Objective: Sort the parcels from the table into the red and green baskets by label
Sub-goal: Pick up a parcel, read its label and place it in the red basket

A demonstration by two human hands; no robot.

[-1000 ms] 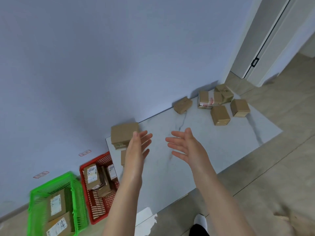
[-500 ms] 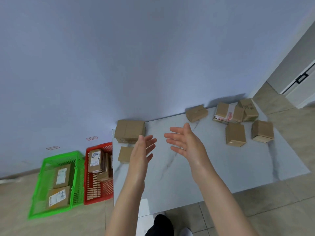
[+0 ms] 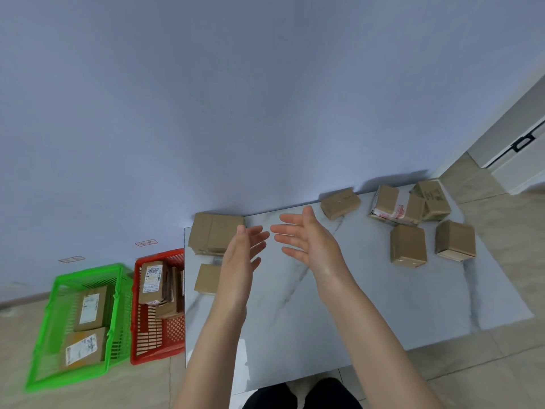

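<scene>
Several brown cardboard parcels lie on the white marble table (image 3: 339, 314). A large parcel (image 3: 213, 237) sits at the far left corner, with a small parcel (image 3: 206, 278) in front of it. Further parcels cluster at the far right, among them a taped parcel (image 3: 396, 205) and a square parcel (image 3: 408, 245). My left hand (image 3: 241, 255) hovers open just right of the large parcel. My right hand (image 3: 306, 237) is open over the table's middle, palm facing left. The red basket (image 3: 156, 335) and the green basket (image 3: 53, 349) stand on the floor left of the table, each holding labelled parcels.
A blue-grey wall runs directly behind the table. Two small label stickers (image 3: 146, 242) are stuck low on the wall above the baskets. A white door with a black handle (image 3: 523, 141) is at the far right. The floor is beige tile.
The view has swung right and levelled, bringing the baskets and the whole table into sight. Both hands stay open and empty, held in much the same pose over the table.
</scene>
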